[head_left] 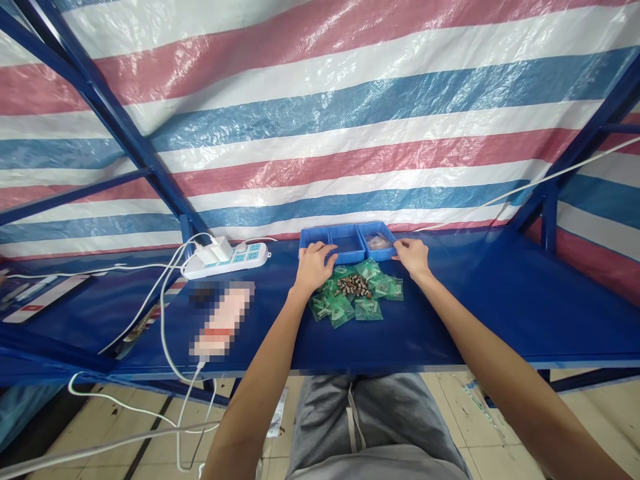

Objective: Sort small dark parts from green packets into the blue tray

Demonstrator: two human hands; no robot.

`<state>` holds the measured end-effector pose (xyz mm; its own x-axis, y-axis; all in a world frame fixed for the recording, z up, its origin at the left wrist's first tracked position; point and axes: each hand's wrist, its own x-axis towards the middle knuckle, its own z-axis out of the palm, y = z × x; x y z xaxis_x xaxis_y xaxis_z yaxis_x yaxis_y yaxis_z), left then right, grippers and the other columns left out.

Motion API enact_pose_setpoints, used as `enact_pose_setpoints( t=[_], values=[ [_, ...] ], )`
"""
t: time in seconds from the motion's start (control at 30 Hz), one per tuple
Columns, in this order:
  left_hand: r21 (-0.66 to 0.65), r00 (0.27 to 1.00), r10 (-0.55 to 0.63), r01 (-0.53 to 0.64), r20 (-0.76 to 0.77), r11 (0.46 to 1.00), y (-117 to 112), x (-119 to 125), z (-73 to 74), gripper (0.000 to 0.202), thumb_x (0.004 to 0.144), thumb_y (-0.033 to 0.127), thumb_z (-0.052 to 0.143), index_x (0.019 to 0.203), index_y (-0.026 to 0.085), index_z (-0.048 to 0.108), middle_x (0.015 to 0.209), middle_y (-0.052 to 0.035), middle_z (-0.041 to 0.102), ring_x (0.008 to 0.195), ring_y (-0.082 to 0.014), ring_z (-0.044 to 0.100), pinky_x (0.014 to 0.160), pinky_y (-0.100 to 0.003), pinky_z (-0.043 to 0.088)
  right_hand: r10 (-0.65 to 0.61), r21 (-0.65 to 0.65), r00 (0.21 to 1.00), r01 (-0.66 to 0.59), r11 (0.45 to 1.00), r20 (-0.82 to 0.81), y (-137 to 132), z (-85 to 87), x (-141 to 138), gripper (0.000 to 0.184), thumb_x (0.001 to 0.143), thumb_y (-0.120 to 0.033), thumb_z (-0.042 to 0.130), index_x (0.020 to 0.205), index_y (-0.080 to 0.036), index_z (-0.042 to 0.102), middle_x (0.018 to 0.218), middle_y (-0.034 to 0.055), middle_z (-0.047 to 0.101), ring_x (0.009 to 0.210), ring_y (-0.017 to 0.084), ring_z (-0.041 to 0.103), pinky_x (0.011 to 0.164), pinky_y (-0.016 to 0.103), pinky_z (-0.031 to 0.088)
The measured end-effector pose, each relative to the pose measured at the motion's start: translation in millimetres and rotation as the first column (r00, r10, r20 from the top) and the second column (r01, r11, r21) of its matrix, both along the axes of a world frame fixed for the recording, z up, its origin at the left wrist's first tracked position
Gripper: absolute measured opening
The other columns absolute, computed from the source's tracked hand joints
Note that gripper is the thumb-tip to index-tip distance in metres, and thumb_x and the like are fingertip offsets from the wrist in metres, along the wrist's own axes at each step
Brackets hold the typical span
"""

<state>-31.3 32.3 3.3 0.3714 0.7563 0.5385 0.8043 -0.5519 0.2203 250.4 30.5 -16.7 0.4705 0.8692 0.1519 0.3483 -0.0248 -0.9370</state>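
Observation:
At the back of the blue tabletop are blue plastic bins set side by side: a two-part blue tray (347,257) and, to its right, a small blue bin (379,254) with a clear plastic bag (379,242) inside. My left hand (315,267) is curled over the left front edge of the two-part tray. With thumb and fingers, my right hand (411,257) grips the right side of the small bin. Between my forearms lie several green-tinted zip bags (368,309) of small pin-like pieces. A heap of small brownish metal pieces (354,287) rests among them.
To the left is a white power strip (225,260) with chargers and white cables. A pixelated phone-like object (225,320) lies in front of it, on a cable. Blue frame posts stand at both sides, and a striped tarp (350,120) hangs behind.

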Motion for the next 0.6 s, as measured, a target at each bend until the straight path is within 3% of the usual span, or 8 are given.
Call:
enact_pose_setpoints(
  t=[0.1,0.23,0.33,0.43,0.6],
  values=[
    [0.057,0.997,0.043,-0.047,0.069,0.997,-4.1,1.7,5.0,0.030,0.097,0.037,0.055,0.120,0.025,0.069,0.108,-0.0082,0.065,0.104,-0.0262,0.060,0.093,-0.042,0.042,-0.039,0.041,0.996,0.036,0.999,0.075,-3.1,5.0,2.6,0.021,0.081,-0.025,0.057,0.075,-0.016,0.075,0.071,0.0061,0.074,0.058,0.022,0.072,0.073,0.030,0.058],
    [0.005,0.966,-0.115,0.117,0.230,0.993,-11.5,10.6,11.0,0.038,0.100,0.042,0.051,0.131,0.023,0.062,0.116,-0.0097,0.063,0.103,-0.0235,0.062,0.091,-0.038,0.050,-0.102,0.157,0.978,0.074,0.985,0.181,-14.1,20.2,2.1,0.025,0.083,-0.028,0.054,0.075,-0.016,0.075,0.062,0.0050,0.071,0.061,0.023,0.072,0.084,0.031,0.054],
    [-0.090,0.905,-0.213,0.263,0.368,0.961,-19.8,23.7,13.7,0.058,0.100,0.046,0.050,0.154,0.030,0.036,0.138,-0.0109,0.055,0.111,-0.0233,0.063,0.086,-0.034,0.055,-0.140,0.265,0.964,0.077,0.961,0.225,-27.3,31.5,-9.1,0.029,0.086,-0.030,0.053,0.089,-0.015,0.078,0.066,0.0046,0.072,0.066,0.023,0.072,0.089,0.033,0.053],
    [-0.138,0.857,-0.255,0.347,0.447,0.928,-26.2,34.8,14.6,0.072,0.100,0.047,0.051,0.161,0.034,0.015,0.156,-0.0124,0.039,0.118,-0.0257,0.062,0.084,-0.033,0.058,-0.080,0.315,0.965,-0.004,0.949,0.251,-41.0,36.6,-28.1,0.034,0.089,-0.035,0.051,0.103,-0.017,0.077,0.087,0.0067,0.077,0.074,0.023,0.072,0.085,0.032,0.054],
    [-0.172,0.826,-0.220,0.353,0.519,0.920,-25.5,33.1,12.6,0.069,0.093,0.045,0.063,0.154,0.032,0.035,0.151,-0.0129,0.043,0.117,-0.0265,0.062,0.087,-0.036,0.058,0.066,0.395,0.946,-0.195,0.897,0.317,-55.3,36.0,-53.2,0.033,0.093,-0.040,0.051,0.105,-0.019,0.073,0.100,0.0080,0.074,0.081,0.023,0.070,0.075,0.034,0.059]
  ],
)
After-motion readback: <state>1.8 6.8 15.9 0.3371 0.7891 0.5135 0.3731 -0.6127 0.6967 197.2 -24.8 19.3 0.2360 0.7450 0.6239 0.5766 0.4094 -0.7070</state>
